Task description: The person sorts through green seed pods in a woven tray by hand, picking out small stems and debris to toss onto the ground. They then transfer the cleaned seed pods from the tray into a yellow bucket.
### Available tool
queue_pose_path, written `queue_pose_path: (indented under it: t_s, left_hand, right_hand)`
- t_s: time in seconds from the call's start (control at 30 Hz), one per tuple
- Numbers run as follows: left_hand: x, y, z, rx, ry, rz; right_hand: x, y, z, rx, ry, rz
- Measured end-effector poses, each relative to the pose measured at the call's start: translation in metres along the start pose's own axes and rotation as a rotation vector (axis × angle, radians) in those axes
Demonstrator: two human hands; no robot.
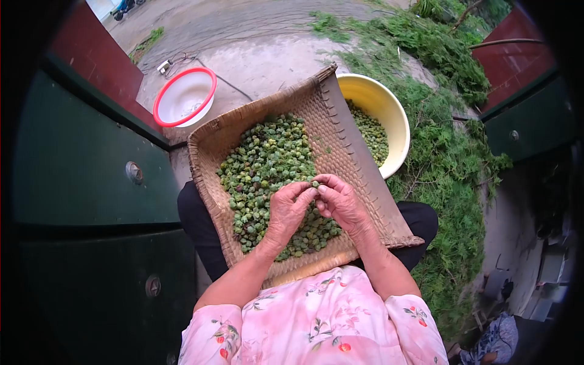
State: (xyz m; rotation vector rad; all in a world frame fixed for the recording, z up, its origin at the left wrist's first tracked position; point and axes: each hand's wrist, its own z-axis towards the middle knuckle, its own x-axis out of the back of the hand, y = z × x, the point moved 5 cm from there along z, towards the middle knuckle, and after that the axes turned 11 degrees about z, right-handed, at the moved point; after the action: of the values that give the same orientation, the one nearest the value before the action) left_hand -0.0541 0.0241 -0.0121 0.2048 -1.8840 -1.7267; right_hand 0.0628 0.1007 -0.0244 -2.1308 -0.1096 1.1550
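A woven winnowing basket (333, 135) rests tilted across my lap, with a heap of small green cones (261, 161) on its left and middle part. Above the near part of the heap, my left hand (287, 210) and my right hand (345, 204) meet at their fingertips. Between them is a single small green cone (315, 184), pinched by thumbs and forefingers. My right hand's other fingers curl beneath it and partly hide what is there. Beside the basket's right edge stands a yellow basin (396, 115) with more green cones inside.
A white basin with a red rim (185, 97) sits on the concrete at the far left. Cut green branches (438, 176) spread along the right side. Dark green door panels (91, 152) stand close on the left. A white plug (164, 67) with a cable lies behind the basin.
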Motion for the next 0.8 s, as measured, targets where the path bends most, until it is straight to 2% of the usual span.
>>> queue_pose_path:
  t_s: [0.23,0.33,0.43,0.5,0.6,0.7,0.8]
  left_hand:
    - [0.013,0.001,0.002,-0.139,0.001,0.196]
    - [0.02,0.006,0.002,-0.077,-0.077,0.244]
    - [0.029,-0.003,0.004,0.105,-0.026,0.021]
    - [0.04,-0.008,0.008,0.262,0.088,-0.264]
    - [0.06,-0.029,0.013,0.391,0.231,-0.328]
    - [0.07,-0.045,0.019,0.403,0.309,-0.431]
    - [0.072,-0.051,0.021,0.418,0.334,-0.508]
  right_hand:
    - [-0.005,0.007,-0.002,0.003,0.029,-0.172]
    - [-0.003,0.007,-0.003,-0.004,0.041,-0.252]
    - [0.005,-0.001,-0.006,0.015,0.141,-0.221]
    - [0.017,-0.016,-0.008,0.038,0.263,-0.183]
    - [0.045,-0.059,0.004,0.281,0.243,0.095]
    - [0.031,-0.103,0.002,0.474,0.482,0.53]
    - [0.057,-0.088,0.004,0.315,0.407,-0.121]
